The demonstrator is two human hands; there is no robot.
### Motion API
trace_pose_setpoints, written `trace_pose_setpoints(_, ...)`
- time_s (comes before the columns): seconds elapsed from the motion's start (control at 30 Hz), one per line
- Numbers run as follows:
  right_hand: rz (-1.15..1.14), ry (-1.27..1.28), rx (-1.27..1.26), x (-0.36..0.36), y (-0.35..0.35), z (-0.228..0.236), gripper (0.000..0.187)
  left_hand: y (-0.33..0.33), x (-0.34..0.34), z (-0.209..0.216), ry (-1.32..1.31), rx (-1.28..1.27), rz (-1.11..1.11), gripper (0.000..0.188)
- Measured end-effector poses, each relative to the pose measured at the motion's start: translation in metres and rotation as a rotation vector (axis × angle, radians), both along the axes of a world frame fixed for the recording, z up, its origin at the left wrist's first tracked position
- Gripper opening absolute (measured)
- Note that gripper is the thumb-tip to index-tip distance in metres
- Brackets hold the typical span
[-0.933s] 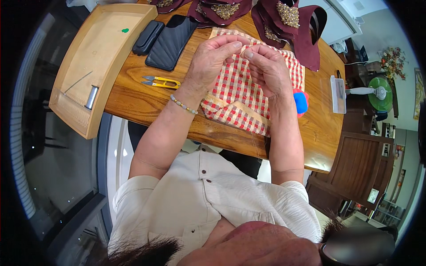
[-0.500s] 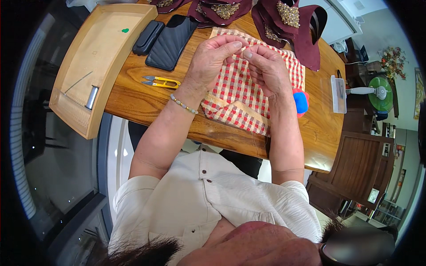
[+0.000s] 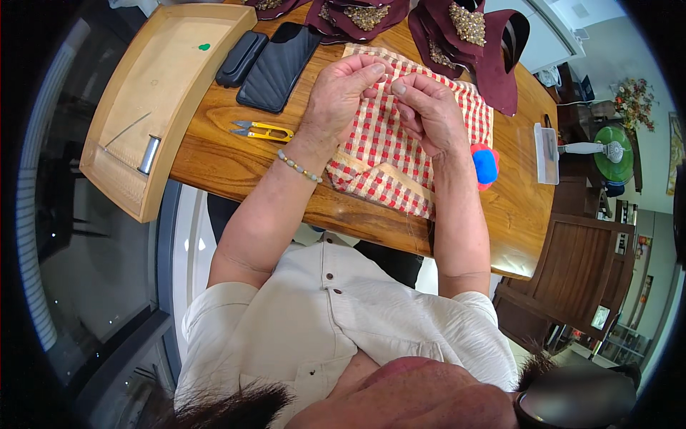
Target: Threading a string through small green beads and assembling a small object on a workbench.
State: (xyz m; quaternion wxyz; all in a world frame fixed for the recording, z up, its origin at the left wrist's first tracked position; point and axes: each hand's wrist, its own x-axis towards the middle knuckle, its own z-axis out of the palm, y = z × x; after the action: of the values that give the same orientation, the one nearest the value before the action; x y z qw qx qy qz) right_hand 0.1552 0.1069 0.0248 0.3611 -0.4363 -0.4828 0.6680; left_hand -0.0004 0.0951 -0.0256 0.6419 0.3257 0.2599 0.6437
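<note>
Above a red-and-cream checked cloth (image 3: 386,136) on the wooden table, both hands are raised with their fingertips pinched. My left hand (image 3: 343,89), with a beaded bracelet at its wrist, closes thumb against forefinger. A small gap separates it from my right hand (image 3: 429,107), whose thumb and fingers are pressed together too. Whatever lies between the fingertips is too fine to make out. Beside my right wrist sits a blue-and-red soft ball (image 3: 486,166). Yellow thread snips (image 3: 263,131) rest near my left wrist.
On the left stands a shallow wooden tray (image 3: 187,107) holding a thread spool (image 3: 149,155). A dark phone (image 3: 277,68) and a black case (image 3: 241,58) lie by it. Maroon beaded fabric pieces (image 3: 493,61) cover the far edge. A clear plastic box (image 3: 547,154) is at right.
My fingertips, nearly touching before, are now a little farther apart. The view has shifted very slightly; the things on the table stay where they were.
</note>
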Motion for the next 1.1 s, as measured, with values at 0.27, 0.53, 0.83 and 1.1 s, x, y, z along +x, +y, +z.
trace_pose_setpoints(0.27, 0.006, 0.006, -0.016, 0.0, 0.001, -0.002, 0.01, 0.0, 0.0, 0.001, -0.003, -0.013, 0.042, 0.014)
trace_pose_setpoints(0.53, -0.02, 0.017, 0.019, 0.001, 0.002, -0.003, 0.011, -0.002, -0.001, 0.002, 0.01, -0.012, 0.044, 0.016)
trace_pose_setpoints(0.83, -0.054, 0.096, 0.012, 0.002, 0.004, -0.001, 0.01, -0.006, 0.0, 0.011, 0.197, -0.006, 0.166, 0.021)
trace_pose_setpoints(1.1, -0.033, 0.135, -0.024, 0.004, 0.003, -0.003, 0.009, -0.007, 0.008, 0.012, 0.276, 0.113, 0.116, 0.019)
